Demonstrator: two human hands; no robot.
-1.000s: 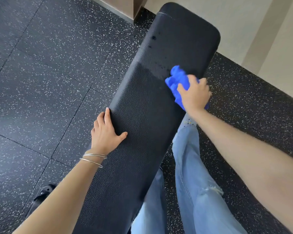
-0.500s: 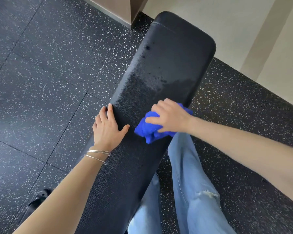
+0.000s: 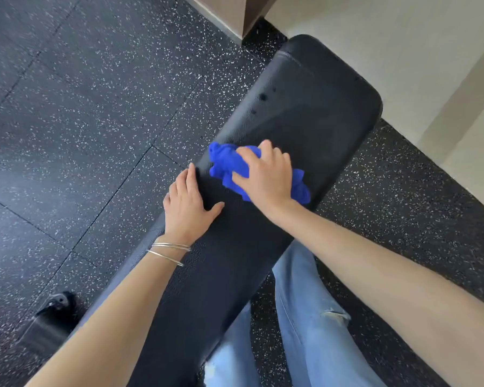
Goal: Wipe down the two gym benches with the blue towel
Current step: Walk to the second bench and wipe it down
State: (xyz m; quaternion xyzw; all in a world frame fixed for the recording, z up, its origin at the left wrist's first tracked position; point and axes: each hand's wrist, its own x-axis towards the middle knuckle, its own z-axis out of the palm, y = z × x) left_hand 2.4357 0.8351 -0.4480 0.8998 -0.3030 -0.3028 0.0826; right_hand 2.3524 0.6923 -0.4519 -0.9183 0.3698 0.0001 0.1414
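Observation:
A long black padded gym bench runs from the lower left to the upper right. My right hand presses a bunched blue towel flat on the pad near its middle. The towel sticks out past my fingers toward the bench's left edge and behind my wrist. My left hand lies flat and empty on the left edge of the pad, just beside the towel, with two thin bracelets on the wrist. A few dark wet spots show near the far end. Only one bench is in view.
Black speckled rubber floor tiles surround the bench. A pale wall and a brown corner post stand just beyond the far end. A dark bench foot sits at lower left. My legs in light blue jeans are beside the bench.
My right hand swept the towel from the right side of the pad back toward me, then across to the left edge beside my left hand. The left hand stayed put.

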